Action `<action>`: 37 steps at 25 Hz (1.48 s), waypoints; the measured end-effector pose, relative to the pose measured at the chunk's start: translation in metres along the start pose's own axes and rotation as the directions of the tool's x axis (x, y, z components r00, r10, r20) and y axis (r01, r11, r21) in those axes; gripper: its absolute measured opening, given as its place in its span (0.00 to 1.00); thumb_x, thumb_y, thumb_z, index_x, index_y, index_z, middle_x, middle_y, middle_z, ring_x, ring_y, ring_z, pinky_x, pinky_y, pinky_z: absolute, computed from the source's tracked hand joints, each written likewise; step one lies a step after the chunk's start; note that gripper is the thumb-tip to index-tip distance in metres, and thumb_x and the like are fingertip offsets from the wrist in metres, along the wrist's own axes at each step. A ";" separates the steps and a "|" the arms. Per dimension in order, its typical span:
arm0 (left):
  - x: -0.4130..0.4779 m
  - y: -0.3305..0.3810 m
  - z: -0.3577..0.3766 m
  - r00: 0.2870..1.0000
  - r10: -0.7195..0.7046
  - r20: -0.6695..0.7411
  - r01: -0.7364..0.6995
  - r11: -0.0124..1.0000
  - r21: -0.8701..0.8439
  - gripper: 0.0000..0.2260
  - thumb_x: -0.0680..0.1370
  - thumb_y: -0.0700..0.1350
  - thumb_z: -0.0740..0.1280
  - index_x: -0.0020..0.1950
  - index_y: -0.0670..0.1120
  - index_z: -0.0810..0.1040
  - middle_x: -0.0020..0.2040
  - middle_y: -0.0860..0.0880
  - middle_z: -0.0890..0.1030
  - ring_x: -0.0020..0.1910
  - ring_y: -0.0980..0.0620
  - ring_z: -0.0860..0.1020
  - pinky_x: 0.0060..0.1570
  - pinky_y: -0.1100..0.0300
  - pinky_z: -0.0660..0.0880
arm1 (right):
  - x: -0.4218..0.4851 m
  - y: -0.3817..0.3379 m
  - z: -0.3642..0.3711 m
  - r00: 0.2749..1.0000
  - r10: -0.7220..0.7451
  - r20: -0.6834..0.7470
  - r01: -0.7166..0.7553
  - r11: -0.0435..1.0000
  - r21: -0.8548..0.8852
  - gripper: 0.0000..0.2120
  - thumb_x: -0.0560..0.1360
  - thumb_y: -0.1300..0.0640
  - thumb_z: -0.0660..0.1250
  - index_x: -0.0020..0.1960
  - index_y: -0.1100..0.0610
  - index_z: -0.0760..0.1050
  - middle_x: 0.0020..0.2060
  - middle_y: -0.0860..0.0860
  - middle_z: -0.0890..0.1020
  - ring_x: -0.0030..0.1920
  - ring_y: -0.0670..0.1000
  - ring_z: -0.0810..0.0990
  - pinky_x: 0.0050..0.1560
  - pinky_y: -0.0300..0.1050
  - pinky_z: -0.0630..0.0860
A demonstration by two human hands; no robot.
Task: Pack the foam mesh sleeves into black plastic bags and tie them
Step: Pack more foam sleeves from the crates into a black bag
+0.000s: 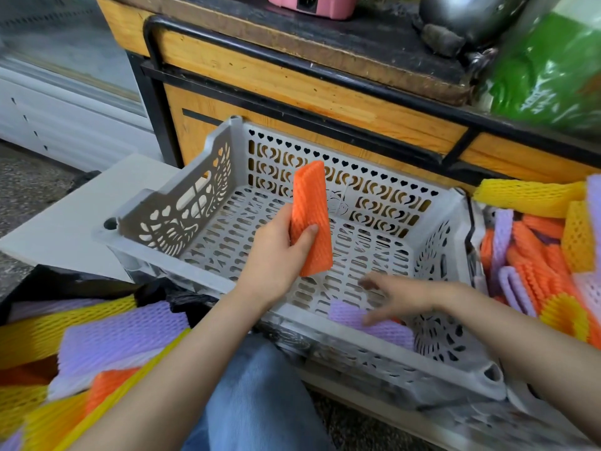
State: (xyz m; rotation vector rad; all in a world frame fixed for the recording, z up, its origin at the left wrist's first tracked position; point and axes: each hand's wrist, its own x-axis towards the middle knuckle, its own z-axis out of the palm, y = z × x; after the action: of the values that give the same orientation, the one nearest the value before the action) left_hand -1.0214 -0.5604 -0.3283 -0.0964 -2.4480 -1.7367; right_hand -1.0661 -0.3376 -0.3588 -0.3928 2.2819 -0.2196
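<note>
A: Starting at the left, what's down there?

B: The black bag lies open by the person's knee, with a heap of yellow, purple and orange packed sleeves in it. I'd judge this is the filling step, well short of any tying.

A: And the left hand?

B: The left hand is up over the grey crate. Its fingers are clasped round the lower half of an orange sleeve, which stands nearly upright, clear of the crate floor.

A: The right one?

B: The right hand reaches low into the crate's near right corner. Its fingers are spread and loose, holding nothing. A purple sleeve lies flat there, right under the fingertips. The hand is blurred, so I can't tell whether they touch it or hover just above.

A: Anything further right?

B: A loose pile of more sleeves beside the crate, well apart from both hands.

A: What does the next move call for?

B: My guess is closing the right fingers on the purple sleeve, then carrying both sleeves across to the bag on the left. The crate looks nearly bare, so the pile on the right probably follows. The foam seems light and springy, so a gentle pinch should do.
</note>
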 end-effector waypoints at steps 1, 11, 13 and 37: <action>0.000 -0.001 0.000 1.000 0.003 0.005 -0.003 1.000 0.016 0.09 0.80 0.45 0.61 0.59 0.45 0.72 0.50 0.52 0.79 0.47 0.58 0.78 0.43 0.73 0.75 | 0.002 0.004 0.007 0.997 0.031 0.066 -0.030 0.999 -0.013 0.40 0.70 0.46 0.72 0.74 0.55 0.56 0.72 0.50 0.64 0.69 0.50 0.67 0.69 0.43 0.65; 0.000 -0.001 0.000 0.998 -0.068 -0.012 0.069 0.996 0.048 0.06 0.81 0.42 0.60 0.57 0.48 0.65 0.45 0.52 0.76 0.42 0.55 0.78 0.36 0.67 0.76 | 0.000 0.007 0.004 0.994 0.045 -0.103 -0.053 0.995 -0.079 0.14 0.73 0.47 0.69 0.37 0.51 0.66 0.33 0.46 0.70 0.33 0.46 0.68 0.33 0.37 0.64; 0.000 0.000 0.000 0.996 -0.086 -0.034 0.087 0.996 0.035 0.06 0.81 0.40 0.59 0.56 0.47 0.65 0.45 0.49 0.77 0.42 0.49 0.79 0.38 0.60 0.78 | -0.008 0.002 -0.009 0.946 0.048 -0.320 -0.038 0.999 0.040 0.12 0.74 0.46 0.66 0.49 0.53 0.71 0.42 0.47 0.76 0.39 0.46 0.75 0.34 0.33 0.70; -0.093 0.047 -0.093 0.994 -0.040 0.105 0.060 0.980 -0.191 0.24 0.75 0.51 0.69 0.65 0.48 0.61 0.55 0.60 0.74 0.48 0.76 0.73 0.48 0.76 0.71 | -0.085 -0.180 0.006 0.754 -0.319 -0.574 0.621 0.632 0.464 0.04 0.77 0.59 0.63 0.50 0.52 0.74 0.43 0.45 0.81 0.40 0.35 0.80 0.45 0.31 0.76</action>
State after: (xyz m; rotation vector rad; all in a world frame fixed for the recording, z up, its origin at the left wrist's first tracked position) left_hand -0.9165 -0.6302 -0.2677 -0.1471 -2.3606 -2.0370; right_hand -0.9691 -0.4765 -0.2543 -0.6394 2.2889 -1.4708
